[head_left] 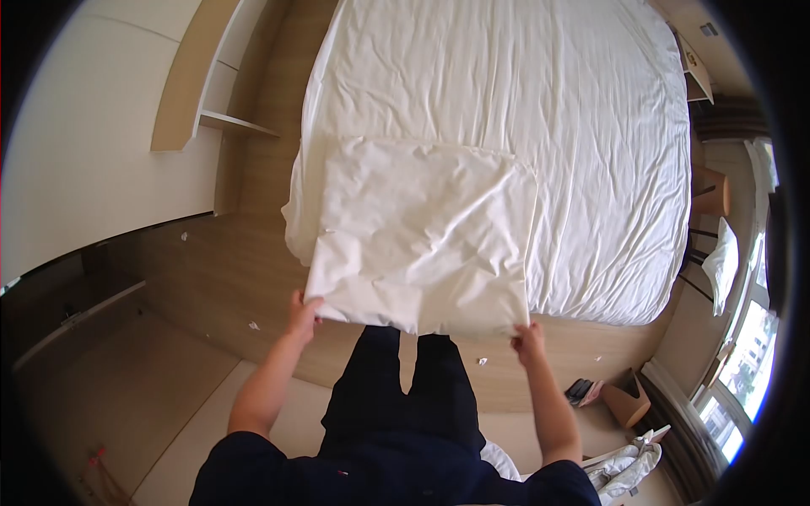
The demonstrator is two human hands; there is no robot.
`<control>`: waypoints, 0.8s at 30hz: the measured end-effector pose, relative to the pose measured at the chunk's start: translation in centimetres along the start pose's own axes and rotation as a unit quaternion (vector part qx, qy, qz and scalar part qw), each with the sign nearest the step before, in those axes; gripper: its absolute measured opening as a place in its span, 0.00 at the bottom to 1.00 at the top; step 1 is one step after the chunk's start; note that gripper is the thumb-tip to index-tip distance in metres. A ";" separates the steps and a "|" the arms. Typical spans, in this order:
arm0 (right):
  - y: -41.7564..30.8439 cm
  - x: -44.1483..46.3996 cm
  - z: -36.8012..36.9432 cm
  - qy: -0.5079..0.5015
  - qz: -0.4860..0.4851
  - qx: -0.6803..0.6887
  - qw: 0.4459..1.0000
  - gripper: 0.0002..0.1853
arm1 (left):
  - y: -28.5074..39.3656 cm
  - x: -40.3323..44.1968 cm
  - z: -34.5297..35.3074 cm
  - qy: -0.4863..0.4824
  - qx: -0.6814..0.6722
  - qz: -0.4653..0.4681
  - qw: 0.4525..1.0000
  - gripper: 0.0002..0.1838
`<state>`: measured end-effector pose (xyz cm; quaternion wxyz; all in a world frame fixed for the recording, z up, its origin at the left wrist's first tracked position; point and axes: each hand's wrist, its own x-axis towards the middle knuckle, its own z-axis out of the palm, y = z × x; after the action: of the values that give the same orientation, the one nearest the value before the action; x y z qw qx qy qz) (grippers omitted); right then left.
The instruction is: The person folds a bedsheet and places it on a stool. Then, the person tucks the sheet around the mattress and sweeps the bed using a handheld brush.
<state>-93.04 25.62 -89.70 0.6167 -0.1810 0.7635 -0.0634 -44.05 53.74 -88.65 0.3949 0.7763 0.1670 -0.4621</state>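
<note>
A white pillowcase-like cloth lies partly over the near left part of a bed with a wrinkled white sheet. Its near edge hangs out past the bed, in front of my legs. My left hand pinches the near left corner of the cloth. At the near right corner, my right hand has its fingers closed on the edge. Creases run across the cloth between both hands, and its far part rests on the sheet.
A wooden shelf unit stands at the left. Small white scraps dot the wooden floor. At the right are a white cushion, a brown chair, dark shoes, crumpled white bedding and a window.
</note>
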 end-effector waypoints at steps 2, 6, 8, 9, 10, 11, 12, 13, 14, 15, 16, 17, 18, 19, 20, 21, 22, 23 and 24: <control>-7.5 -0.5 1.8 -0.002 -0.034 0.020 0.999 0.19 | 6.4 0.7 0.8 0.002 -0.038 0.030 0.999 0.21; -22.1 3.6 6.3 -0.084 -0.183 0.106 0.974 0.29 | 18.1 7.3 3.6 -0.034 -0.165 0.154 0.974 0.16; -27.6 4.3 9.8 -0.085 -0.237 0.137 0.958 0.28 | 23.2 10.0 5.3 -0.060 -0.212 0.186 0.957 0.08; -29.6 2.6 11.8 -0.071 -0.254 0.163 0.951 0.28 | 26.1 8.8 7.0 -0.036 -0.241 0.187 0.952 0.10; -30.2 3.6 12.8 -0.043 -0.268 0.147 0.951 0.26 | 27.8 8.3 8.2 -0.013 -0.270 0.188 0.944 0.12; -30.5 4.9 13.7 -0.015 -0.283 0.132 0.950 0.24 | 27.5 9.2 8.7 -0.022 -0.242 0.201 0.949 0.15; -30.0 6.1 14.1 0.014 -0.297 0.113 0.948 0.23 | 26.7 10.3 9.2 -0.029 -0.215 0.212 0.953 0.18; -28.5 7.2 14.6 0.029 -0.306 0.084 0.948 0.26 | 25.9 11.2 9.4 -0.036 -0.188 0.222 0.956 0.20; -26.5 8.7 14.9 0.038 -0.293 0.042 0.954 0.26 | 24.0 10.0 10.4 -0.028 -0.175 0.226 0.958 0.21; -23.9 10.3 15.1 0.045 -0.279 0.000 0.959 0.27 | 21.2 10.1 10.0 -0.066 -0.140 0.212 0.965 0.20; -20.8 11.9 15.4 0.043 -0.230 -0.052 0.971 0.30 | 17.8 10.9 9.5 -0.103 -0.106 0.198 0.969 0.19; -17.9 13.1 15.8 0.039 -0.181 -0.104 0.977 0.33 | 13.6 11.3 8.9 -0.111 -0.096 0.175 0.974 0.18; -14.8 12.8 16.6 0.013 -0.129 -0.063 0.990 0.38 | 9.3 10.5 8.1 -0.117 -0.086 0.151 0.978 0.16; -12.3 12.5 17.5 -0.014 -0.076 -0.022 0.997 0.42 | 5.9 8.1 7.5 -0.095 -0.027 0.136 0.986 0.14; -10.8 13.1 18.4 -0.023 -0.025 0.062 0.998 0.44 | 1.8 7.0 5.6 -0.133 0.035 0.100 0.985 0.14; -9.4 14.0 19.3 -0.032 0.029 0.143 0.989 0.46 | -1.5 4.6 4.6 -0.109 0.045 0.070 0.991 0.16; -8.8 14.8 20.3 -0.040 0.085 0.223 0.970 0.48 | -6.7 3.9 2.3 -0.132 0.026 0.044 0.990 0.18; -9.3 15.4 21.2 -0.054 0.066 0.255 0.963 0.46 | -11.6 2.8 0.0 -0.132 0.026 0.011 0.991 0.20; -10.3 16.0 21.8 -0.067 0.047 0.288 0.954 0.44 | -14.6 0.8 -2.3 -0.126 0.053 -0.012 0.991 0.20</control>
<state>-72.76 13.12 -106.11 0.6946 0.0367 0.6775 -0.2390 -51.44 64.65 -95.46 0.3654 0.7299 0.1005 -0.5689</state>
